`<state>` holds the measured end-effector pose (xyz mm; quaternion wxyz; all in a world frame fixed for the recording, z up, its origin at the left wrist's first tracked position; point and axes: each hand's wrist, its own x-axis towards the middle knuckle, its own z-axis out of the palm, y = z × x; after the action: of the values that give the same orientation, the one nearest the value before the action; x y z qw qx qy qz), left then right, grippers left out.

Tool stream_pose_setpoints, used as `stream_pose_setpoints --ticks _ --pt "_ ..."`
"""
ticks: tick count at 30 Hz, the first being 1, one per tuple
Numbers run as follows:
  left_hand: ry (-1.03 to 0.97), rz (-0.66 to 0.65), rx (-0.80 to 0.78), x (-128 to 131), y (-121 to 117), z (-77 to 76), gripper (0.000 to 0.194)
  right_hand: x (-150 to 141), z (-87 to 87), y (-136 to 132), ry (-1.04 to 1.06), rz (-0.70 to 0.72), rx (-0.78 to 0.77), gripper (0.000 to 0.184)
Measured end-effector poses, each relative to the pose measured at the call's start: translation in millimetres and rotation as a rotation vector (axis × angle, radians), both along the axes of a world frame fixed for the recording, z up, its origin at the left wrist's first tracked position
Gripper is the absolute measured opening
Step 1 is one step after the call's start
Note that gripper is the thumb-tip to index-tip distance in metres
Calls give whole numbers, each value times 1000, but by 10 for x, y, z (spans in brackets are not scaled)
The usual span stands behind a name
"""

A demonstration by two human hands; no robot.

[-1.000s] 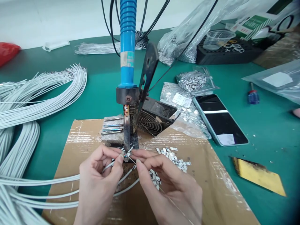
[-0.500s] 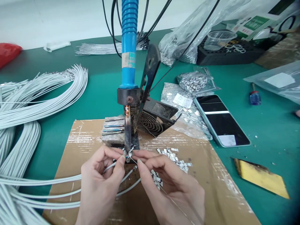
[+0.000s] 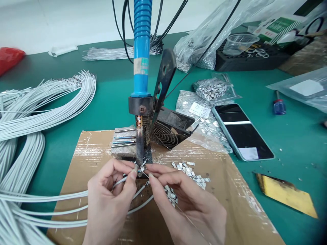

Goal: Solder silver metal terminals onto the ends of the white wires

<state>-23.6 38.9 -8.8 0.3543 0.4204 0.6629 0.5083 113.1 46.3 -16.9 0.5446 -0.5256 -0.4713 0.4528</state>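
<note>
Blue at the handle, the soldering iron (image 3: 141, 44) stands upright in a dark clamp (image 3: 140, 105), its tip (image 3: 139, 154) pointing down right at the fingertips. On the near side of it, the left hand (image 3: 111, 197) has thumb and forefinger pinched together around a white cable (image 3: 119, 181), with the cable's end just under the tip; from where I stand I can't tell whether metal meets metal. Facing it, the right hand (image 3: 189, 204) grips a thin wire (image 3: 193, 225) between thumb and forefinger, hardly any gap between them, and the wire slants up to that same spot. More pale cables pass beneath the left fingers, coming from thick bundles (image 3: 76, 107) off to their left.

Just beyond the right fingers, small metal pieces (image 3: 190, 172) lie scattered over the cardboard (image 3: 87, 163) below both hands. Past the fingertips sit a grey block (image 3: 124, 151) with metal rods on it and, to its right, a grimy black fan (image 3: 176, 127). Farther right of the fingers, a phone (image 3: 242, 131) and a scorched yellow pad (image 3: 288, 197) rest on the green counter (image 3: 114, 92).
</note>
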Motion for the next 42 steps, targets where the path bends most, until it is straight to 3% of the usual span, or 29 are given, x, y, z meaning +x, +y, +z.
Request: stream_pose_setpoints --ticks 23,33,37,40,42 --pt "-26 -12 -56 -14 -31 -45 14 8 18 -1 -60 -26 -5 22" --pt "-16 117 -100 179 -149 -22 13 72 -8 -20 -75 -14 -54 21" --pt "-62 105 -182 170 -258 -54 21 547 -70 -2 -240 -254 -72 25" --pt "-120 77 -243 138 -354 -87 32 1222 -128 27 -531 -481 -12 40" --pt "-138 60 -261 109 -411 -108 35 1673 -142 60 -818 -612 -139 32"
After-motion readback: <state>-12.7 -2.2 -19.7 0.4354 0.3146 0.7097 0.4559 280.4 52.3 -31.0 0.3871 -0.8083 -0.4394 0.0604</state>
